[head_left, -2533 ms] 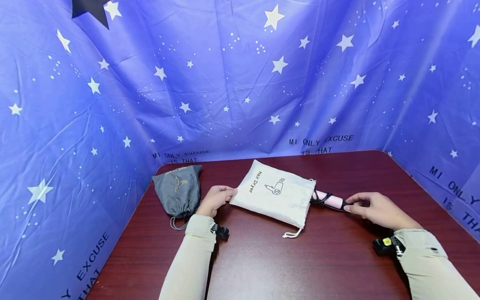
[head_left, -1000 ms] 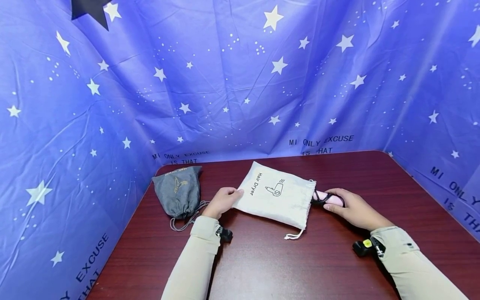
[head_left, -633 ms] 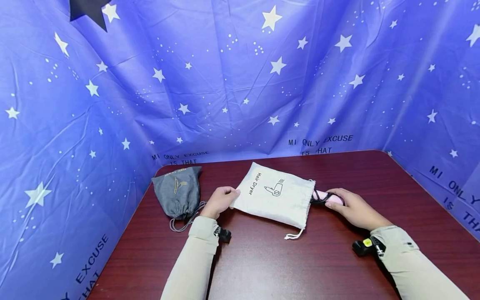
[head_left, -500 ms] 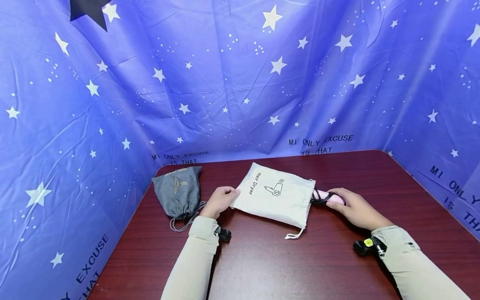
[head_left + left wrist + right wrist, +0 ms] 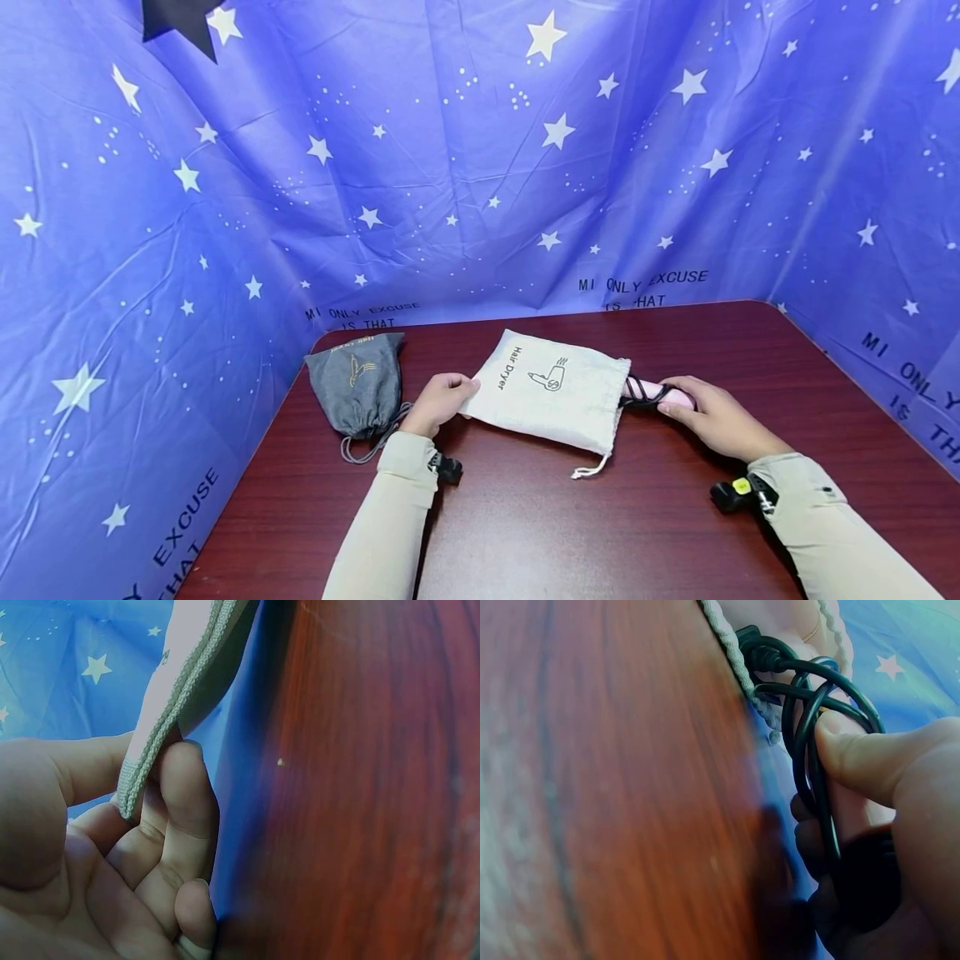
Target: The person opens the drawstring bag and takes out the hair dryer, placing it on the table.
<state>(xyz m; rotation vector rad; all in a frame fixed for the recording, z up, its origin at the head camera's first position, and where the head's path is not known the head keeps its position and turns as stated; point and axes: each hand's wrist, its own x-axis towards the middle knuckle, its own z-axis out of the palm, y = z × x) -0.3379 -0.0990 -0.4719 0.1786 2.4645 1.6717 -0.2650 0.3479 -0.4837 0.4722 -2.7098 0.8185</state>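
Note:
A white drawstring bag point(image 5: 555, 400) printed "Hair Dryer" lies across the middle in the head view, its mouth facing right. My left hand point(image 5: 438, 404) pinches the bag's lower left corner between thumb and fingers; the left wrist view shows the stitched corner point(image 5: 161, 742) in that grip. Out of the mouth sticks a pink handle point(image 5: 678, 397) wound with black cord point(image 5: 810, 720). My right hand point(image 5: 720, 417) grips this handle, thumb on the near side and fingers curled round the far side. Whatever the handle belongs to is hidden inside the bag.
A grey drawstring bag point(image 5: 360, 383) with gold print lies left of my left hand, its cord point(image 5: 360, 454) trailing close to the wrist. The dark red table point(image 5: 525, 533) backs onto a blue star-patterned cloth point(image 5: 450, 167).
My right hand has gone from fingertips at the handle's end to a grip round it. Over the last half second it has shifted slightly right, and slightly more of the handle shows.

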